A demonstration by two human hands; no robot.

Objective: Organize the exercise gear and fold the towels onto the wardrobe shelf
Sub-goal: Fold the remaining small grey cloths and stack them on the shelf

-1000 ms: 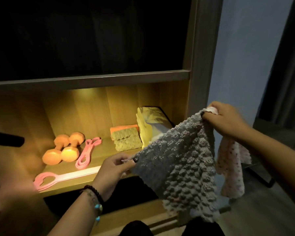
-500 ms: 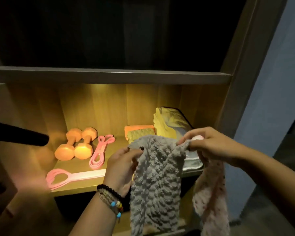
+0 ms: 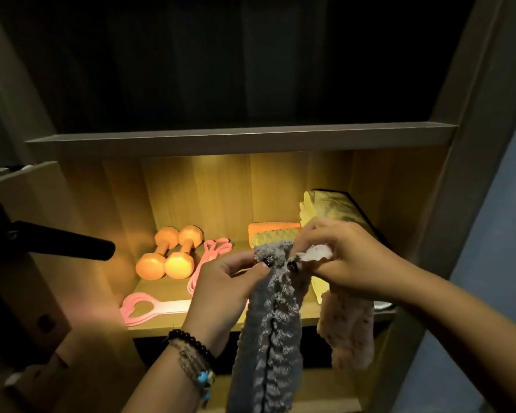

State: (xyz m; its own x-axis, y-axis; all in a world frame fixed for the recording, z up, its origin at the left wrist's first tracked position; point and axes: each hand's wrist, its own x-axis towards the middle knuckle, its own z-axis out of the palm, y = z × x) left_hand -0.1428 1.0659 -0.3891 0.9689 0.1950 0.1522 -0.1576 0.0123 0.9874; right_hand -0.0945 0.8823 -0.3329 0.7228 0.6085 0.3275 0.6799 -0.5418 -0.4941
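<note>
A grey knobbly towel (image 3: 273,323) hangs folded lengthwise in front of the lit wardrobe shelf (image 3: 167,321). My left hand (image 3: 224,290) pinches its top left corner. My right hand (image 3: 344,263) pinches the other top corner, right beside the left, and also holds a pink spotted towel (image 3: 347,332) that dangles below it. On the shelf lie two orange dumbbells (image 3: 167,254), a pink resistance band (image 3: 209,260), a pink looped strap (image 3: 149,308), a folded orange and tan towel (image 3: 274,232) and a yellow cloth bundle (image 3: 331,207) at the right.
A black door handle (image 3: 60,241) juts in from the open wardrobe door at the left. A grey shelf board (image 3: 239,138) caps the lit compartment, with a dark space above. The wardrobe's side post (image 3: 447,222) stands at the right, beside a blue wall.
My hands have come together, so the grey towel went from spread open to folded in half lengthwise. The view shifted to face the shelf more squarely.
</note>
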